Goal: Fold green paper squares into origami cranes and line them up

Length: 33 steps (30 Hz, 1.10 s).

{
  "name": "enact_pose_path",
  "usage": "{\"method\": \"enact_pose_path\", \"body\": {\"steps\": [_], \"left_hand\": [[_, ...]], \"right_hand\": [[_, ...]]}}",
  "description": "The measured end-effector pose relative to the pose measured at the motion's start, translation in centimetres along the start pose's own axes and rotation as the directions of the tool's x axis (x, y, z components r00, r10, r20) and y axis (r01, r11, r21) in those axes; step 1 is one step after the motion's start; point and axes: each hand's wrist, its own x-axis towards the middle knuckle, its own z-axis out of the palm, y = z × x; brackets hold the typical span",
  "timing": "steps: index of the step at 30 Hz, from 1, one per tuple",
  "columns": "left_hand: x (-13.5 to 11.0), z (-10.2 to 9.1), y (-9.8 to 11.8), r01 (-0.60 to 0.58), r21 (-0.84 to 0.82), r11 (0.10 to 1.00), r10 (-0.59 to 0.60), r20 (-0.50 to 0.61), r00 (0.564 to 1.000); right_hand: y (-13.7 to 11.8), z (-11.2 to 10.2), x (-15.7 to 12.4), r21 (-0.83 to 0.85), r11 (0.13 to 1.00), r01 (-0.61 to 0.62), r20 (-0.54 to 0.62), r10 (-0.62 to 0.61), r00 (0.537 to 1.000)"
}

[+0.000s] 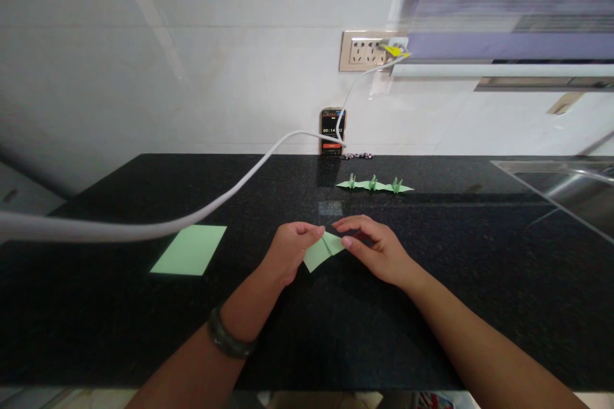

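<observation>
A small folded piece of light green paper (322,250) lies on the black stone counter (432,319) between my hands. My left hand (288,252) pinches its left side with thumb and fingers curled. My right hand (377,249) presses and pinches its right side, fingers bent over the fold. A dark bracelet (228,335) sits on my left wrist.
A flat green paper sheet (190,249) lies to the left. Three folded green cranes (374,185) stand in a row behind my hands. A phone (332,131) showing a timer leans on the wall, with a white cable (192,214) running to the wall socket (367,51). A sink (570,188) is at right.
</observation>
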Motion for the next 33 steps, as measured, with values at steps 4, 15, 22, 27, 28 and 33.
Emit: {"method": "enact_pose_path", "body": {"steps": [4,15,22,27,28,33], "left_hand": [[-0.2,0.1,-0.1,-0.022,0.058,0.998,0.022,0.000,1.000],[-0.3,0.3,0.0,-0.026,0.114,0.993,0.024,0.018,1.000],[-0.4,0.3,0.2,-0.017,0.067,0.998,0.015,0.025,1.000],[-0.3,0.3,0.0,-0.025,0.067,0.997,0.024,0.026,0.999],[-0.3,0.3,0.0,-0.025,0.064,0.998,0.024,0.025,0.999],[-0.3,0.3,0.0,-0.015,0.067,0.998,0.014,0.028,1.000]], "right_hand": [[0.6,0.8,-0.2,0.148,0.949,-0.278,0.038,0.275,0.961],[0.7,1.5,-0.2,0.265,0.829,-0.493,0.276,0.425,0.862],[0.8,1.2,-0.1,0.304,0.817,-0.490,0.294,0.409,0.864],[0.8,1.2,-0.2,0.282,0.826,-0.488,0.286,0.413,0.865],[0.8,1.2,-0.2,0.281,0.827,-0.487,0.286,0.412,0.865],[0.8,1.3,-0.2,0.283,0.824,-0.491,0.275,0.421,0.864]]}}
